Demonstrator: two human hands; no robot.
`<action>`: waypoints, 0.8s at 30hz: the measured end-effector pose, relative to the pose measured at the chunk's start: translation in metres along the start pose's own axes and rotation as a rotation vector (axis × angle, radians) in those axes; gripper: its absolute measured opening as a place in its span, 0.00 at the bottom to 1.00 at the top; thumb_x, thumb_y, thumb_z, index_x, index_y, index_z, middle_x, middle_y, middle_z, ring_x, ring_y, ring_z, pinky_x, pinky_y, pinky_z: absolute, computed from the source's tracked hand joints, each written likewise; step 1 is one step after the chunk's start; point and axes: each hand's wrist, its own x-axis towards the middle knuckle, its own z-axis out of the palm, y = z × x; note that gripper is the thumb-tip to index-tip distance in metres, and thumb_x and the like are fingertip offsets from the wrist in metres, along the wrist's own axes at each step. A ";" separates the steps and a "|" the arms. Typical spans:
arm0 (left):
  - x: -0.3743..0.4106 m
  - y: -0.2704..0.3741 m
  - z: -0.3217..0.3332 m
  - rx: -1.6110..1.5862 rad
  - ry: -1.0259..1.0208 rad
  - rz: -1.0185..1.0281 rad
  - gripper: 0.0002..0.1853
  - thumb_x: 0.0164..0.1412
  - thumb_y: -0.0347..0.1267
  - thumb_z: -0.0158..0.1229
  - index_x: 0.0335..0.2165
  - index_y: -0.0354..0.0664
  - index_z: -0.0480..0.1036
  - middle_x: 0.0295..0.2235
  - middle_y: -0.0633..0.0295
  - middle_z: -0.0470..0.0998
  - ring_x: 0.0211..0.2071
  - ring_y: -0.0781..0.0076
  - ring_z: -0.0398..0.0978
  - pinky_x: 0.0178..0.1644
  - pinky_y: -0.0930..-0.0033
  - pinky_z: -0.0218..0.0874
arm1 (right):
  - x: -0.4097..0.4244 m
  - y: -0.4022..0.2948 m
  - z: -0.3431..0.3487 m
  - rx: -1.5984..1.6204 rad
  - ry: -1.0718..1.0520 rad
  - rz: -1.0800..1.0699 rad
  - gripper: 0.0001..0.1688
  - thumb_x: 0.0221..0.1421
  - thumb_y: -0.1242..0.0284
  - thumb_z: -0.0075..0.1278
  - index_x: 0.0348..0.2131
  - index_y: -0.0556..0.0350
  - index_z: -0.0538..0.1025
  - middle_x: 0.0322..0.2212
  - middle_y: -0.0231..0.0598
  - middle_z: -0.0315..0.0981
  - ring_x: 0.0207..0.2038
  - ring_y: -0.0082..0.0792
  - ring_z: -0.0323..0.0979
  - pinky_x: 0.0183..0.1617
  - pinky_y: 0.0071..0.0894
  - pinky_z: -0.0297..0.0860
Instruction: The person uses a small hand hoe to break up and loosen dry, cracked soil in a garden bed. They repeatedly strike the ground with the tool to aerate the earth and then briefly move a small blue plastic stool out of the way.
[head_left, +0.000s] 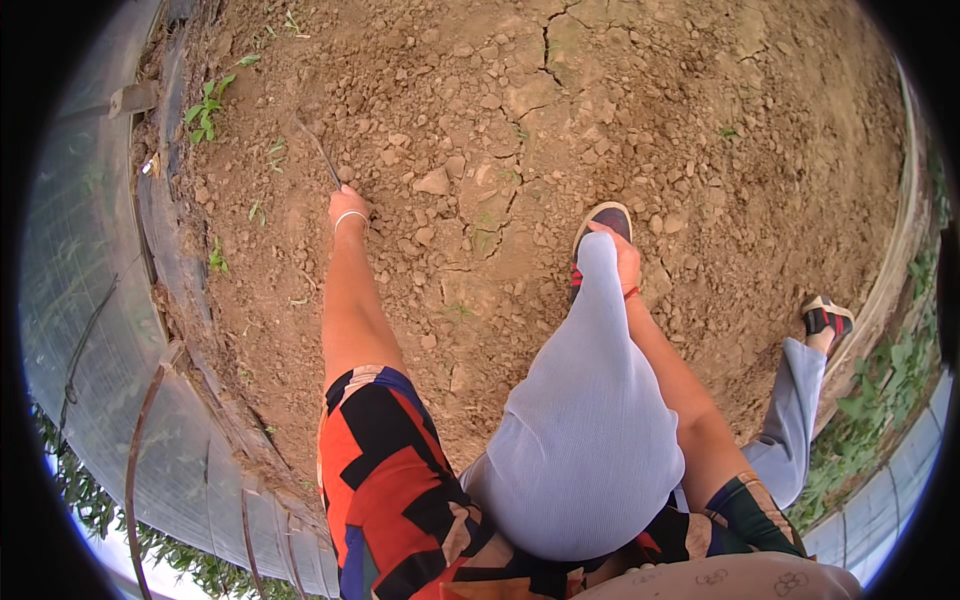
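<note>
My left hand (349, 207), with a white band at the wrist, is closed around the near end of a thin, dark, slightly curved tool (321, 148). The tool's far end reaches to the dry, cloddy soil (420, 127), and its exact kind cannot be told. Small green weeds (256, 211) grow to the left of it. My right hand (626, 259), with a red band at the wrist, lies at my bent knee in light grey trousers (592, 420), above a dark shoe with red stripes (616, 219). Its fingers are partly hidden by the knee.
Clear plastic sheeting (82, 247) and a black film edge (161, 217) run along the left. A leafy seedling (204, 112) stands near that edge. Cracked ground (514, 187) lies ahead. My other shoe (827, 316) is at the right, near a pale border (889, 262) and green plants (877, 405).
</note>
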 end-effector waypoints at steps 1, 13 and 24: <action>-0.016 -0.011 0.007 0.054 0.017 0.011 0.25 0.64 0.44 0.38 0.37 0.31 0.71 0.37 0.39 0.75 0.44 0.43 0.71 0.49 0.50 0.62 | 0.002 -0.001 -0.004 0.005 0.013 0.044 0.13 0.51 0.70 0.52 0.33 0.61 0.80 0.29 0.34 0.76 0.30 0.24 0.73 0.36 0.23 0.70; -0.048 0.018 -0.037 -0.019 0.227 0.161 0.25 0.62 0.45 0.41 0.33 0.30 0.71 0.33 0.35 0.75 0.38 0.38 0.72 0.43 0.47 0.62 | 0.014 0.008 -0.014 0.090 0.033 0.167 0.12 0.53 0.70 0.49 0.34 0.55 0.80 0.21 0.33 0.73 0.20 0.26 0.70 0.24 0.25 0.69; -0.037 0.229 0.012 -0.213 -0.115 0.464 0.26 0.61 0.45 0.40 0.34 0.31 0.72 0.36 0.39 0.75 0.40 0.40 0.72 0.46 0.50 0.61 | 0.007 0.006 -0.014 0.162 -0.064 0.143 0.13 0.55 0.74 0.47 0.38 0.58 0.79 0.26 0.31 0.74 0.25 0.23 0.70 0.29 0.22 0.68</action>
